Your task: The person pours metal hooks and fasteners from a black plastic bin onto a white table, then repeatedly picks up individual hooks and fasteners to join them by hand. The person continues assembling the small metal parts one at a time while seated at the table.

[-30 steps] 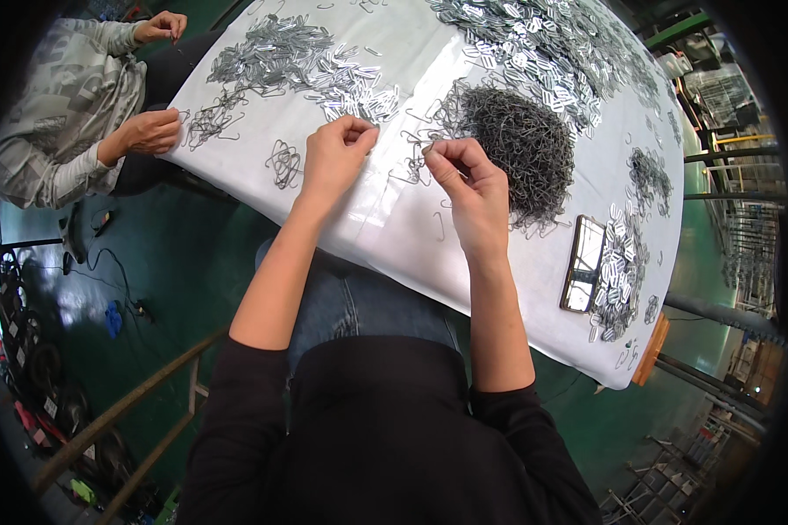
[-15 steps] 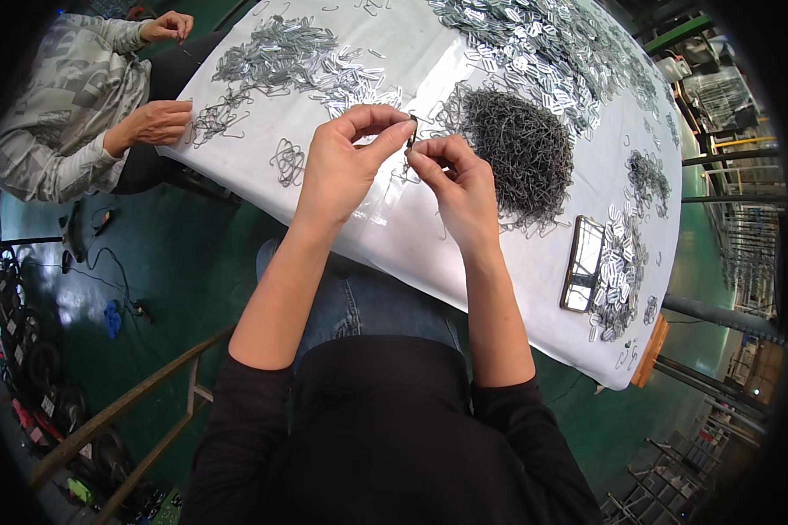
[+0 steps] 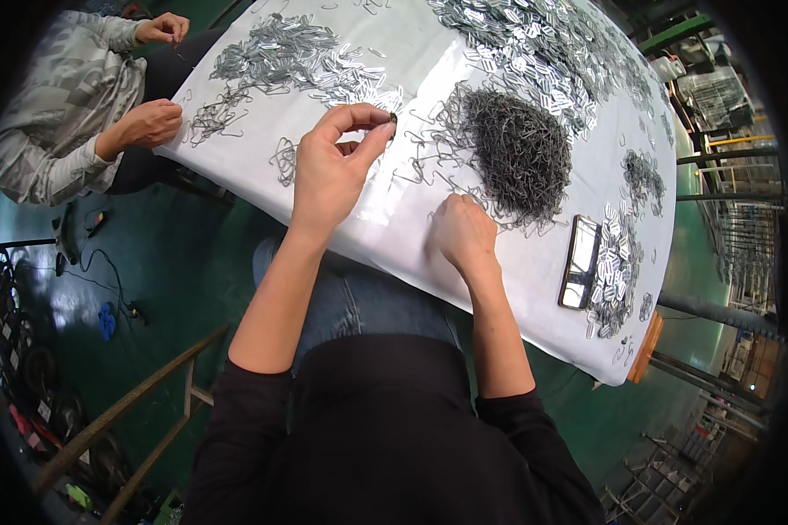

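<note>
The left hand (image 3: 328, 171) pinches a small clip (image 3: 392, 118) just left of the wire pile (image 3: 517, 153); the right hand (image 3: 462, 234), loosely curled, picks at loose wires below the pile.

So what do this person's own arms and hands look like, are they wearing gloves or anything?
No gloves: both the left hand and the right hand are bare, with no ring or watch that I can make out. The forearms are bare too. Black sleeves are pushed up to about the elbows, part of a black top, worn over blue jeans.
</note>
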A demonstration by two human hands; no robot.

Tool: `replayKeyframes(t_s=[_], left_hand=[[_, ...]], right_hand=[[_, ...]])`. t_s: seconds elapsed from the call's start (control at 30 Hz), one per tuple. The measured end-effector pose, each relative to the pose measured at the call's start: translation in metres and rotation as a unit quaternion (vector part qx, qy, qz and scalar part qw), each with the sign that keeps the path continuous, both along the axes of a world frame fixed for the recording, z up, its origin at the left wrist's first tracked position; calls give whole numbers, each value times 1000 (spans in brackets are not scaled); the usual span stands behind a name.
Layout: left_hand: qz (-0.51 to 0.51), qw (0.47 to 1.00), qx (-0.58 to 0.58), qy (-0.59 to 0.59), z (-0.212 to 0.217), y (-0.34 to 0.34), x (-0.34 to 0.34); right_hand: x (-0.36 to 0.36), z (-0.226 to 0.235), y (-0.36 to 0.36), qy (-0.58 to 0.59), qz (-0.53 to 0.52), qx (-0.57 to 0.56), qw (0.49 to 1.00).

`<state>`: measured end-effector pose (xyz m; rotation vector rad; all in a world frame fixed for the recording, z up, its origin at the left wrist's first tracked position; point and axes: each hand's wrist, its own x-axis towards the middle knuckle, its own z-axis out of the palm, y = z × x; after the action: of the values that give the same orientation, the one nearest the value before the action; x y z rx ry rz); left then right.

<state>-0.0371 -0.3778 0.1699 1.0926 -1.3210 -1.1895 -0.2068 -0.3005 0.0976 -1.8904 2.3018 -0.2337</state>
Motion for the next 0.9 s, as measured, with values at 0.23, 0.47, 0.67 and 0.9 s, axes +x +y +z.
replayKeyframes(t_s=[0.23, 0.47, 0.67, 0.9], left_hand=[[-13, 1000, 5, -6, 0, 8, 8], [-14, 1000, -13, -1, 4, 12, 2], [8, 998, -65, -19, 7, 14, -5], [66, 986, -143, -46, -14, 0, -5]], right_hand=[[-5, 57, -27, -490, -19, 0, 871], [25, 101, -40, -710, 5, -100, 697], [30, 103, -46, -672, -39, -145, 725], [33, 94, -51, -650, -6, -252, 717]])
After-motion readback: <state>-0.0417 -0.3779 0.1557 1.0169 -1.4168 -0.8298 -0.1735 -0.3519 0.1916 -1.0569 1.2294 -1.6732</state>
